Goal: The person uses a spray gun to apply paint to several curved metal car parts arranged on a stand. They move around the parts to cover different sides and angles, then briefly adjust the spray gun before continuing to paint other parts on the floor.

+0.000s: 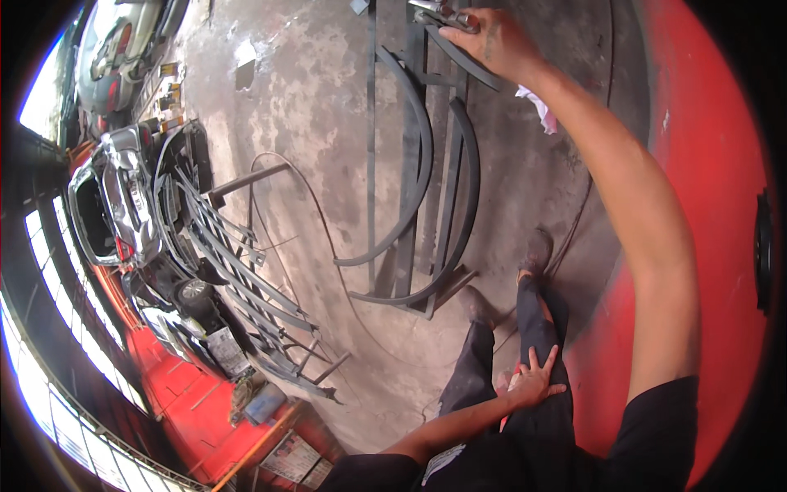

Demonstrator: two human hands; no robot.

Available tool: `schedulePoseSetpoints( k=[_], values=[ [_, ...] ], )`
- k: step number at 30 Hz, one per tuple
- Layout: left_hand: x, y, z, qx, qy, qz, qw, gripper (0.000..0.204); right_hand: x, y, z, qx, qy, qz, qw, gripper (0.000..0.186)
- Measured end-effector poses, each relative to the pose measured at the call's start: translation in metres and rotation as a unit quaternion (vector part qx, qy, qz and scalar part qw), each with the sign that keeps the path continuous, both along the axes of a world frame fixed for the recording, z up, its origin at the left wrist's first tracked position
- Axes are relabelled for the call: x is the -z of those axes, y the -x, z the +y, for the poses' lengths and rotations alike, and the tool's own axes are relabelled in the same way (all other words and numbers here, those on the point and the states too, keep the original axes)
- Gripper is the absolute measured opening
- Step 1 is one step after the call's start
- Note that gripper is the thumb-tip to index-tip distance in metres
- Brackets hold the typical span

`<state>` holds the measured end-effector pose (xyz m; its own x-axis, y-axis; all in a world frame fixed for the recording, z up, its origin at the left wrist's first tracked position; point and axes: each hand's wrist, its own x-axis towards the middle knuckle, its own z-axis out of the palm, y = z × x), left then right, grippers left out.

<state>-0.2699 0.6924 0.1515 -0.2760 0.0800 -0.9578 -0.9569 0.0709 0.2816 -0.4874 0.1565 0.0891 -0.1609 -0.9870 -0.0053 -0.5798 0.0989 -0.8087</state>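
Note:
My right hand (pixel 492 41) is stretched far forward, closed on a small grey metal tool (pixel 443 15) at the far end of a steel frame (pixel 410 176). The frame lies on the concrete floor and is made of straight bars and curved arcs. One curved bar (pixel 471 61) runs just under my right hand. My left hand (pixel 534 379) rests flat on my left thigh with its fingers spread and holds nothing. My legs in dark trousers and my shoes (pixel 537 250) stand at the frame's near end.
A second barred metal grille (pixel 238 275) lies to the left, beside a silver car (pixel 115 197). A thin cable (pixel 328 238) curves across the floor. A white rag (pixel 537 107) lies near the frame. A red painted surface (pixel 705 164) fills the right side.

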Motion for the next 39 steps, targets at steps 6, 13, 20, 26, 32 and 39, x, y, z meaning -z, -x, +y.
schedulePoseSetpoints(
  k=[6, 13, 20, 26, 32, 39],
  values=[
    [0.000, 0.005, -0.006, -0.004, -0.001, -0.003, 1.000, 0.112, -0.009, 0.045, 0.054, -0.046, -0.065, 0.038, 0.996, 0.070],
    [0.004, 0.002, 0.004, 0.001, 0.000, -0.004, 1.000, 0.115, -0.022, 0.045, 0.039, -0.035, 0.004, 0.054, 0.998, 0.059],
    [0.017, -0.008, 0.028, -0.042, 0.037, 0.015, 0.998, 0.116, -0.042, 0.023, 0.052, 0.032, 0.008, -0.016, 0.999, 0.039],
    [0.010, -0.006, 0.017, -0.053, -0.023, 0.001, 0.998, 0.116, -0.041, 0.041, 0.170, -0.130, -0.070, -0.008, 0.989, 0.051],
    [0.011, -0.013, 0.015, -0.061, -0.035, 0.000, 0.998, 0.113, -0.056, 0.033, 0.225, -0.299, -0.269, -0.092, 0.911, 0.055],
    [0.002, -0.029, 0.014, -0.066, -0.032, 0.056, 0.996, 0.108, -0.056, 0.014, 0.228, -0.003, -0.125, -0.012, 0.992, 0.049]
  ],
)
